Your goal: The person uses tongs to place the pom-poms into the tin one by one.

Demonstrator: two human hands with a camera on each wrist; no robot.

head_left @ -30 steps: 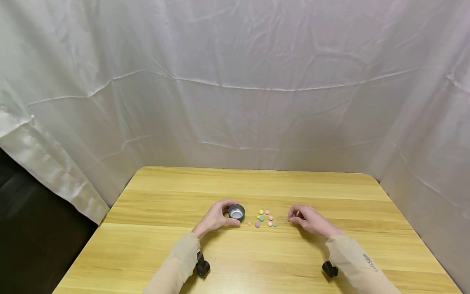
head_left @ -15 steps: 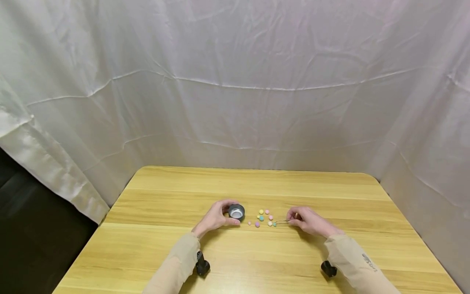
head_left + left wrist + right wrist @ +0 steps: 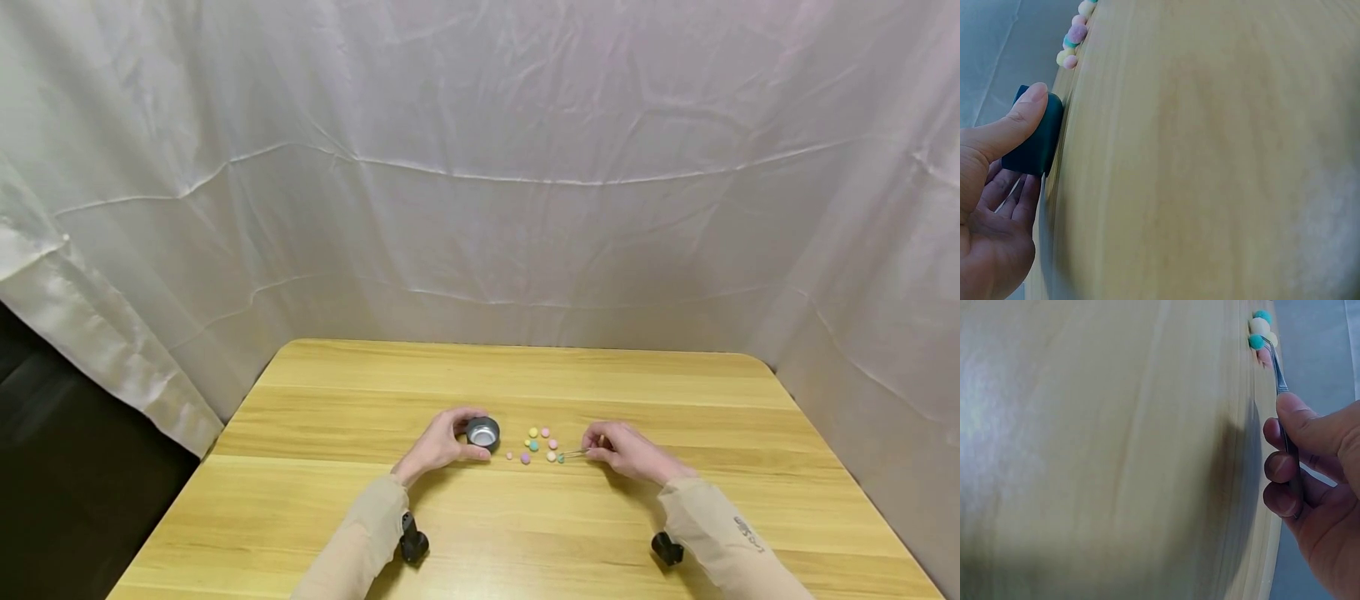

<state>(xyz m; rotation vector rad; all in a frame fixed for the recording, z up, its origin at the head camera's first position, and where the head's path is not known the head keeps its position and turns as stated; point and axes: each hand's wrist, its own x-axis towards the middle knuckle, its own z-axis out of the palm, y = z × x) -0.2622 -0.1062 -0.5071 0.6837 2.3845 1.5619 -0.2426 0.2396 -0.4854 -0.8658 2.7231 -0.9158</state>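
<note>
My left hand (image 3: pixel 442 440) grips a small dark round bowl (image 3: pixel 483 433) with a silvery inside, thumb on the near side and fingers round the far side. In the left wrist view the bowl's dark wall (image 3: pixel 1046 134) stands upright on the table under the thumb. My right hand (image 3: pixel 626 450) pinches a pair of metal tweezers (image 3: pixel 1280 378) between thumb and fingers. The tweezers point left, their tips right at a small teal pom-pom (image 3: pixel 1256 342). Between the hands lie several more pastel pom-poms, among them a purple pom-pom (image 3: pixel 526 459) and a cream pom-pom (image 3: pixel 552 457).
The wooden table (image 3: pixel 480 517) reaches back to a pale hanging curtain (image 3: pixel 480 242). A small pink pom-pom (image 3: pixel 509 456) lies nearest the bowl. Black wrist cameras (image 3: pixel 413 542) hang beside both forearms. Something black (image 3: pixel 67 467) stands at the left.
My right hand has moved slightly left and toward me, bringing the tweezer tips to the teal pom-pom. My left hand and the bowl have stayed in place.
</note>
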